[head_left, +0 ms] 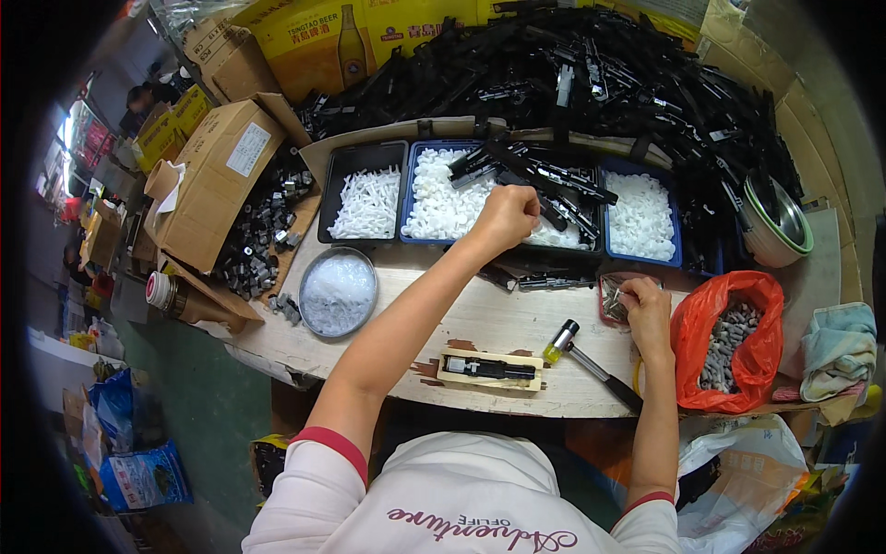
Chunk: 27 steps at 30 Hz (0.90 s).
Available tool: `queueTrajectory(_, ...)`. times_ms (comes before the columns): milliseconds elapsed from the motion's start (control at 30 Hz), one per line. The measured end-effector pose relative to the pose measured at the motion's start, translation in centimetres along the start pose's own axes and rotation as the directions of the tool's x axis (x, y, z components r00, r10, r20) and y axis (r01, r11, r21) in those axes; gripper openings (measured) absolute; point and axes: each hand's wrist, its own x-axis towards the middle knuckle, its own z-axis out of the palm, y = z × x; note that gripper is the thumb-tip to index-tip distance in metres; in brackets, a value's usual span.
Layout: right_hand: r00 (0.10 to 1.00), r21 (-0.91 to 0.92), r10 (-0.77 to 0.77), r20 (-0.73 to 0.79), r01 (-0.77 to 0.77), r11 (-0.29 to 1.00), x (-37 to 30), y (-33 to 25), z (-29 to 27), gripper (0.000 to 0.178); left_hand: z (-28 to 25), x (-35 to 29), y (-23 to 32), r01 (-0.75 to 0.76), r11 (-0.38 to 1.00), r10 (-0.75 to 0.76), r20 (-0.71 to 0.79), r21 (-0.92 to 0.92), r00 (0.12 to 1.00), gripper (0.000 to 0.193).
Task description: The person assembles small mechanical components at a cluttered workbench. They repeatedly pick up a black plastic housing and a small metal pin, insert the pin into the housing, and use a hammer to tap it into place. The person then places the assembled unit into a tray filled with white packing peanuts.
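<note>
My left hand [508, 218] is closed above the middle bins, beside a heap of long black metal-and-plastic parts [546, 177]; what its fingers hold, if anything, is hidden. Farther right, my right hand [645, 314] dips with pinched fingers into a small red box [604, 300] of thin metal pins; its fingertips are too small to make out. A cream block fixture [536, 371] lies near the table's front edge with a black and silver assembly [491, 368] seated in it. Next to it rests a mallet [591, 365] with a yellow face and a black face.
Bins of white plastic parts [365, 205] [640, 217] line the back, before a large black pile [554, 78]. A round tin [340, 257] of clear pieces stands left, near a cardboard box [217, 175]. On the right are a red bag [688, 342] of grey parts, stacked bowls [771, 240] and a cloth [838, 351].
</note>
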Motion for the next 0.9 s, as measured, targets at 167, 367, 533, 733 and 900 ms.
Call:
queueTrajectory(167, 0.994, 0.074, 0.028, -0.106, -0.020, 0.997, 0.2, -0.2, 0.2, 0.006, -0.5, -0.6, -0.3, 0.116, 0.972, -0.106, 0.061, -0.205, 0.993, 0.016)
queueTrajectory(367, 0.965, 0.674, 0.243, 0.097, -0.243, 0.698, 0.0, -4.2, 0.5, 0.008, -1.5, -2.9, 0.4, 0.172, 0.760, -0.123, 0.121, -0.627, 0.985, 0.015)
queueTrajectory(533, 0.956, 0.870, 0.138, 0.259, -0.293, 0.397, -1.0, -8.8, 1.5, 0.011, 0.1, -10.3, 1.7, 0.191, 0.457, -0.068, 0.180, -0.869, 0.981, 0.008)
queueTrajectory(733, 0.924, 0.879, 0.019, 0.382, -0.369, 0.300, -2.3, -11.8, 2.9, 0.014, 0.8, -15.5, 1.6, 0.175, 0.302, -0.079, 0.158, -0.937, 0.984, 0.007)
queueTrajectory(900, 0.891, 0.842, -0.023, 0.454, -0.420, 0.338, -2.3, -12.4, 2.8, 0.015, 0.4, -16.3, 1.4, 0.115, 0.348, -0.060, 0.100, -0.931, 0.993, 0.007)
